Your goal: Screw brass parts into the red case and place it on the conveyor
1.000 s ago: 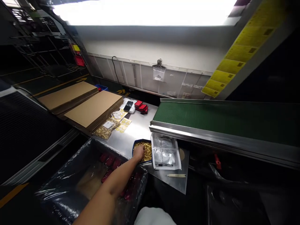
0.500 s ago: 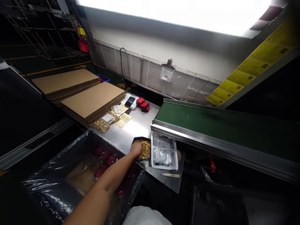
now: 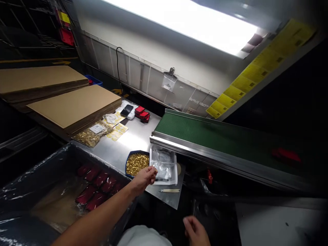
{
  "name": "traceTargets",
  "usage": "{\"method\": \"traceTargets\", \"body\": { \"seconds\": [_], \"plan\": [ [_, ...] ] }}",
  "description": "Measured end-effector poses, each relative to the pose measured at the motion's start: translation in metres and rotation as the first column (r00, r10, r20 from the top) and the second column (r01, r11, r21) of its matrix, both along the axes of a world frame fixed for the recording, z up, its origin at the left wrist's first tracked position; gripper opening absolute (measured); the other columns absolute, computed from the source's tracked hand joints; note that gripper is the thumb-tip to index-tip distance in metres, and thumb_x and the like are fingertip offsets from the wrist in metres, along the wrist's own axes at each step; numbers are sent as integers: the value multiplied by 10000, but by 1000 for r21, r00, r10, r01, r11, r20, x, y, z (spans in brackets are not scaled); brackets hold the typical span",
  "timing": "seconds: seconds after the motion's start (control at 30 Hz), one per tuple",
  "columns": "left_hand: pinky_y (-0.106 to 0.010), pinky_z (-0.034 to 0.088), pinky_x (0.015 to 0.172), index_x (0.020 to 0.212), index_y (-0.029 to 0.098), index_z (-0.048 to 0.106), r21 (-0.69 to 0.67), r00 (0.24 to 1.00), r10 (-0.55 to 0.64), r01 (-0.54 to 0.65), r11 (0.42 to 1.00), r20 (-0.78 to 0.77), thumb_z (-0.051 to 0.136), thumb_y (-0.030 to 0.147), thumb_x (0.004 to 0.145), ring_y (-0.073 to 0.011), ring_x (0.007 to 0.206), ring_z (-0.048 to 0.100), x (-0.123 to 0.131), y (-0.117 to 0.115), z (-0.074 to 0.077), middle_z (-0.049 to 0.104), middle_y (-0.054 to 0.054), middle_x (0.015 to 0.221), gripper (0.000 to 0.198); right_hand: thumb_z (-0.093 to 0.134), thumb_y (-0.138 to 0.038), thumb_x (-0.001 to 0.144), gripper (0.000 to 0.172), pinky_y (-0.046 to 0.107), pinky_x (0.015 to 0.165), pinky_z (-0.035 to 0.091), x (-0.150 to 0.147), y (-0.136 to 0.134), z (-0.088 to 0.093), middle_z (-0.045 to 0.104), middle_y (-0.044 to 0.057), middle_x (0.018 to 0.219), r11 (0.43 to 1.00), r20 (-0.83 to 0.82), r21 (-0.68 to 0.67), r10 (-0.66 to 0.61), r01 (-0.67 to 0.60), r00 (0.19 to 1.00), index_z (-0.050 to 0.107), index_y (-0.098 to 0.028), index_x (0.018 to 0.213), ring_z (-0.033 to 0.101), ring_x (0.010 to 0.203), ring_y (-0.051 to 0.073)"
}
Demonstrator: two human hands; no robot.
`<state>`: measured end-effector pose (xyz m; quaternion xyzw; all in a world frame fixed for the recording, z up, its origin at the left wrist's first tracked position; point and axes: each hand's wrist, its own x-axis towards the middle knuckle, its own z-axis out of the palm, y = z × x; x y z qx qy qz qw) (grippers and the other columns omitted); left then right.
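Note:
My left hand is above the front right corner of the dark blue tray, near the white bin. Its thumb and fingertips are pinched on a small gold piece, mostly hidden by the fingers. Small gold pieces fill the tray. At the lower edge of the view is my right hand, only partly in frame. Its fingers curl loosely, the thumb stands a little apart, and nothing shows in it.
A white bin holds clear plastic bags, and a pale cutter lies before it. On the green conveyor is a blurred red item. Dark red packs lie in a plastic-lined box. Cardboard sheets are stacked at left.
My left hand has come out of the gold pieces and moved right, pinching. My right hand has entered at the bottom. The view has turned right, and a red item shows on the conveyor.

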<state>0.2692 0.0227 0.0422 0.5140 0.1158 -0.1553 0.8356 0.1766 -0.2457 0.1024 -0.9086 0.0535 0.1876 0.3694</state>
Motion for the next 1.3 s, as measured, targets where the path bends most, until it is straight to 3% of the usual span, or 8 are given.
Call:
{"method": "traceTargets", "body": {
  "seconds": [0.17,0.3,0.47,0.57,0.63,0.8,1.0,1.3],
  "plan": [
    [-211,258,508,788,145,487,-283,993,-101,113,953,59,672,560,825,-66,527,365,-29,-63,59,426,30,666,456,575,-513,864,402,272,720,506,33,28,35,680,64,920,922,145,385,-92,30,985,642,-194,1099,616,788,176],
    [-209,263,518,767,148,474,-354,989,-137,151,923,65,713,512,819,-68,528,376,-42,-91,81,442,27,638,439,595,-432,877,323,273,758,522,34,42,57,674,67,980,862,225,507,-162,27,961,659,-209,1103,634,835,173],
    [-205,257,510,746,129,514,-361,991,-124,132,923,46,756,471,800,-72,522,401,-52,-105,85,466,19,609,422,612,-358,878,191,274,772,510,22,35,55,651,48,925,865,358,502,-228,19,905,695,-213,970,625,855,166],
    [-207,253,493,727,128,519,-376,993,-116,114,920,16,777,481,776,-72,499,408,-56,-111,83,469,20,594,440,630,-385,868,208,261,705,499,17,31,55,638,36,853,829,294,556,-263,59,919,689,-196,931,600,763,142],
    [-210,243,472,733,130,528,-394,994,-105,92,915,-12,770,523,766,-69,467,391,-60,-115,82,452,31,579,463,659,-436,842,265,226,579,453,15,29,54,598,4,744,754,165,636,-343,166,925,667,-183,921,526,627,101],
    [-204,227,454,724,133,527,-444,996,-51,13,896,-73,741,597,760,-48,436,309,-69,-122,79,378,61,554,513,734,-483,762,368,172,449,329,8,22,50,504,-60,586,471,-147,778,-508,416,849,594,-187,928,402,509,61],
    [-200,301,482,747,134,539,-458,993,-42,-12,889,-107,759,575,755,-59,468,381,-75,-121,80,427,44,582,494,765,-366,719,280,163,446,343,1,17,54,579,-33,653,339,-285,804,-503,489,816,604,-174,843,434,513,52],
    [-229,443,604,912,118,610,-326,992,-126,112,939,-22,818,395,744,-141,641,623,-83,-113,88,655,-68,778,385,834,-302,674,335,153,453,381,-8,10,55,655,6,782,141,-427,821,-492,553,759,665,-159,925,482,533,38]
  ]
}}
